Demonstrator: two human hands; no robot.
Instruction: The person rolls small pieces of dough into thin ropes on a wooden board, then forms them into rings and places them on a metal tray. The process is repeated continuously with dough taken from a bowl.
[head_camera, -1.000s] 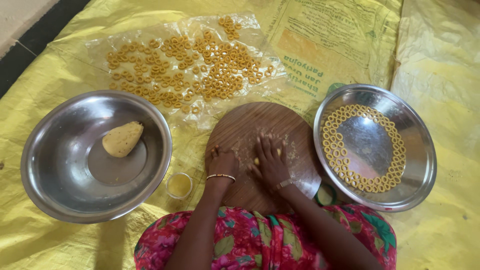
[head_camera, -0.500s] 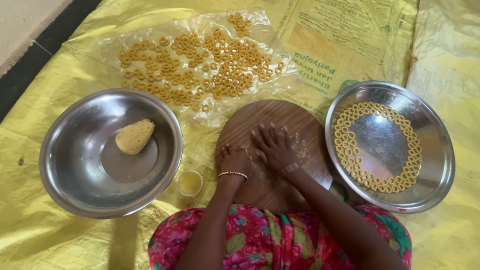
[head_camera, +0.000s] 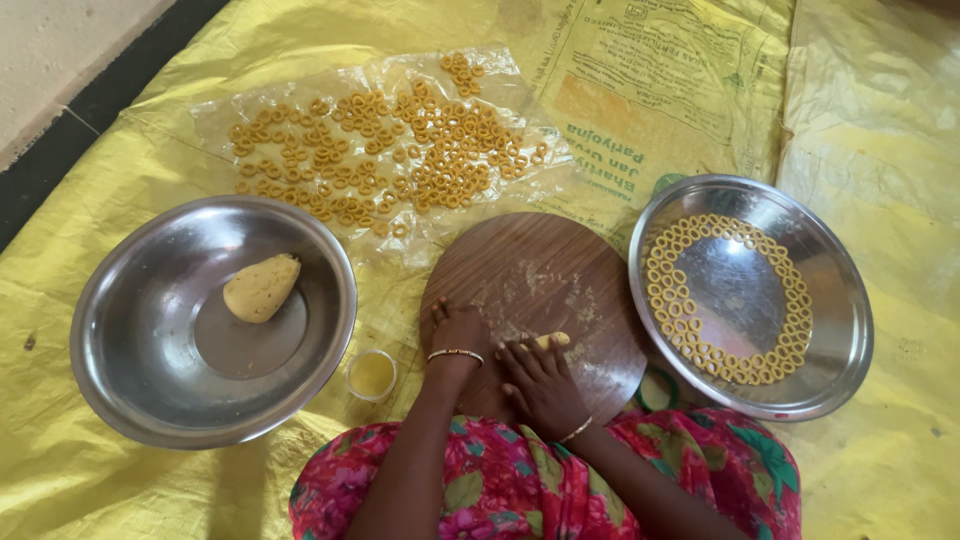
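Note:
A round wooden board (head_camera: 540, 270) lies in front of me, dusted with bits of dough. My left hand (head_camera: 458, 328), with a bangle at the wrist, rests palm down on the board's near left part and holds nothing. My right hand (head_camera: 540, 378) presses its fingers on a small yellow dough piece (head_camera: 553, 340), whose end shows at the fingertips. Left of the board, a steel bowl (head_camera: 140, 400) holds a lump of yellow dough (head_camera: 261, 287). On the right, a steel plate (head_camera: 838, 350) carries small dough rings (head_camera: 668, 290) laid along its inner edge.
Several more dough rings (head_camera: 400, 150) are spread on a clear plastic sheet (head_camera: 215, 115) beyond the board. A small round cup of yellow liquid (head_camera: 371, 374) stands between bowl and board. Everything lies on yellow sacking (head_camera: 880, 120). My lap in pink flowered cloth (head_camera: 520, 490) is nearest.
My right hand has drawn back toward my body across the board, and the dough piece now shows at its fingertips. My left hand stays on the board's left side.

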